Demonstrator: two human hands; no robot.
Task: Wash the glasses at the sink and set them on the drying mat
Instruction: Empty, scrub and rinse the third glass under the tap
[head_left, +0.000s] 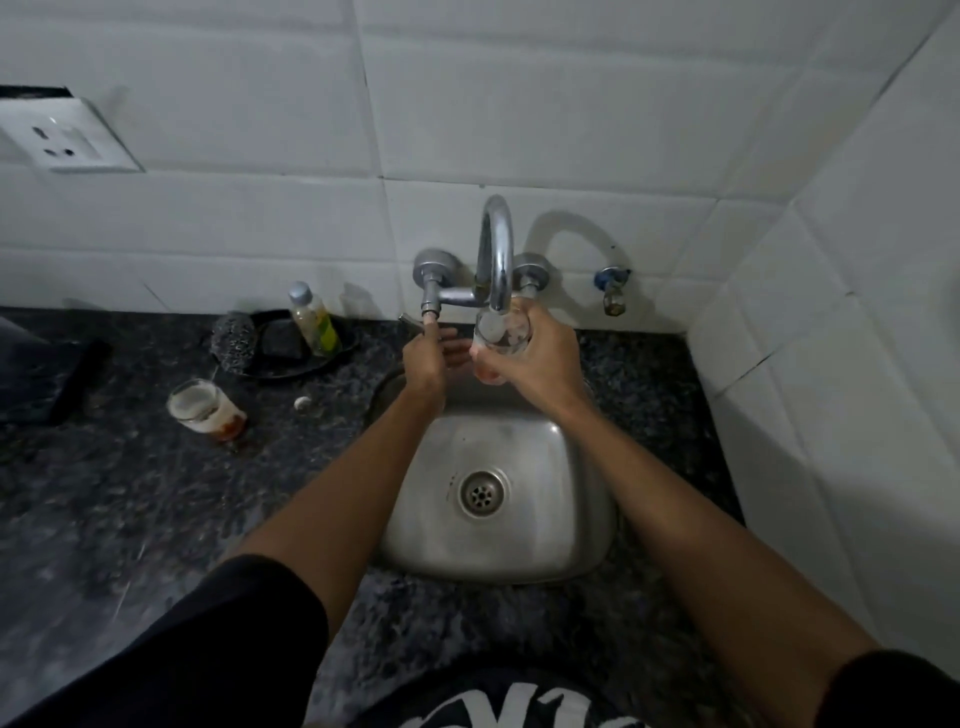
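Head view looks down on a small sink (519, 551) in dim light. Some things are hard to see. The far left corner of the counter (130, 493) holds a dark flat shape (47, 374) that may be a mat or cloth; I cannot tell which. The lever under the left tap valve (434, 283) is mostly hidden by fingers. The bottom of the picture cuts off both dark sleeves.

The sink is shiny grey metal, a square with round corners and a round drain (481, 492) in the middle. The tap (497, 249) is a curved silver pipe coming out of a white tiled wall (260, 218). The counter is dark speckled stone. A black dish (306, 345) far left of the sink holds a plastic bottle (314, 322) with yellow stuff, and a wiry scrubber (235, 343) leans at its edge. A dirty glass (207, 410) with red smears stands on the counter, well left of the sink.

The right hand (530, 358) holds a clear glass (497, 340) right under the tap spout, over the far edge of the sink. Its fingers wrap round the far side and the thumb lies on the near side. The left hand (431, 353) reaches to the left valve, with one finger pointing up and touching it. The other fingers lie loose and a bit apart.
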